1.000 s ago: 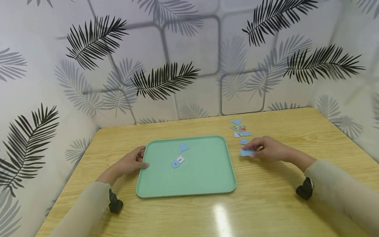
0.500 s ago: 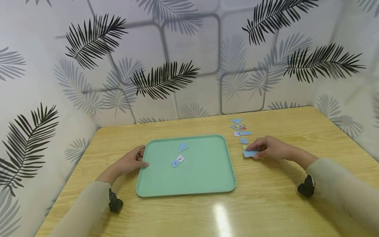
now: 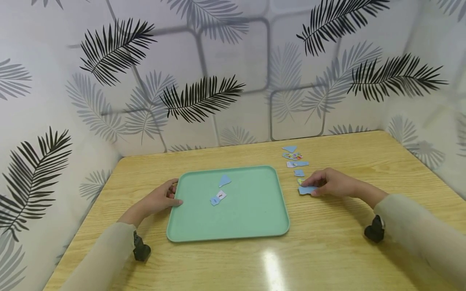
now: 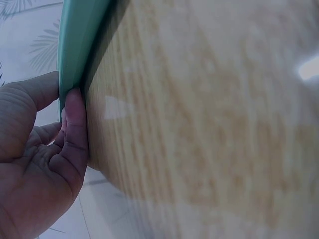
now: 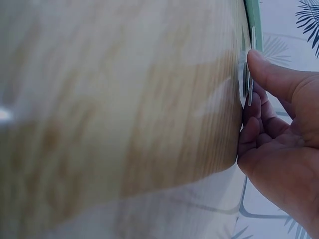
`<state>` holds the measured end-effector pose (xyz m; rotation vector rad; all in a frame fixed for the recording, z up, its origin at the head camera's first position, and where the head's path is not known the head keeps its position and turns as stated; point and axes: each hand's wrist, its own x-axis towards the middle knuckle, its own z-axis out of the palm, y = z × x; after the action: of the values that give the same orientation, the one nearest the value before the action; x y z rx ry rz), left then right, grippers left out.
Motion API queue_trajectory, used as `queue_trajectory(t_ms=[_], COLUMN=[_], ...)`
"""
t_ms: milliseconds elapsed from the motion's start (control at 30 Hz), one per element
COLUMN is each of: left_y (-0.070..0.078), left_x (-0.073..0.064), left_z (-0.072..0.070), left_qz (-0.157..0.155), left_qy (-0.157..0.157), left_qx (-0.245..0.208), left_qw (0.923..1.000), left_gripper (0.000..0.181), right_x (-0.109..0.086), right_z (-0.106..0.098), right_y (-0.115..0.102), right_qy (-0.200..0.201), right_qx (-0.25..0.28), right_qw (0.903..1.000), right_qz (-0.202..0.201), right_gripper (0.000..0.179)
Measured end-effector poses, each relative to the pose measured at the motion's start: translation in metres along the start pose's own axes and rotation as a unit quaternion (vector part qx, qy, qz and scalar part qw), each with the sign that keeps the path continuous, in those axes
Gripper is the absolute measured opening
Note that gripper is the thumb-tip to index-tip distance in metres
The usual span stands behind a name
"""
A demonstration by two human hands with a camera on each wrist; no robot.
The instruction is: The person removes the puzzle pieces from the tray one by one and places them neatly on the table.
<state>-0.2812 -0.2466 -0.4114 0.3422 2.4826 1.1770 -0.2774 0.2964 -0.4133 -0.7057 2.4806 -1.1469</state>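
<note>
My left hand (image 3: 160,200) grips the left rim of a green tray (image 3: 251,226). In the left wrist view, the thumb lies over the tray's edge (image 4: 75,45) with fingers curled beneath. Inside the tray are a blue triangular piece (image 3: 225,180) and a small blue-and-white piece (image 3: 218,198). Right of the tray, my right hand (image 3: 333,184) pinches a flat blue piece (image 3: 307,190), low over the table. The right wrist view shows that thin piece (image 5: 252,69) edge-on between thumb and fingers. Just behind it a piece with yellow (image 3: 300,182) is partly hidden by the fingers.
A column of flat pieces runs back from my right hand: a small blue one (image 3: 299,173), a long blue-and-white one (image 3: 297,164), a multicoloured one (image 3: 293,156) and a blue triangle (image 3: 290,149). The wooden table (image 3: 225,262) backs onto a leaf-patterned wall (image 3: 240,113).
The blue piece in my right hand has shifted slightly right, and the piece with yellow behind it has come into view. My left hand and the tray have stayed in place.
</note>
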Motion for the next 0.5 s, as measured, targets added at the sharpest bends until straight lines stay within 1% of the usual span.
queue_trajectory(t_ms=[233,500], left_y=[0.0046,0.0091], left_x=[-0.002,-0.005], left_z=[0.0,0.0017], left_qz=[-0.001,-0.004], left_qy=[0.004,0.006], left_qx=[0.007,0.013], left_qw=[1.0,0.9999], left_gripper=[0.077,0.078], right_x=[0.0014,0.0005], right_z=[0.0002,0.0017], right_y=[-0.0002,-0.0004], right_qy=[0.002,0.01], right_qx=[-0.015,-0.019], right_qw=[0.9999,0.9997], right_qz=[0.004,0.007], right_gripper=[0.03,0.029])
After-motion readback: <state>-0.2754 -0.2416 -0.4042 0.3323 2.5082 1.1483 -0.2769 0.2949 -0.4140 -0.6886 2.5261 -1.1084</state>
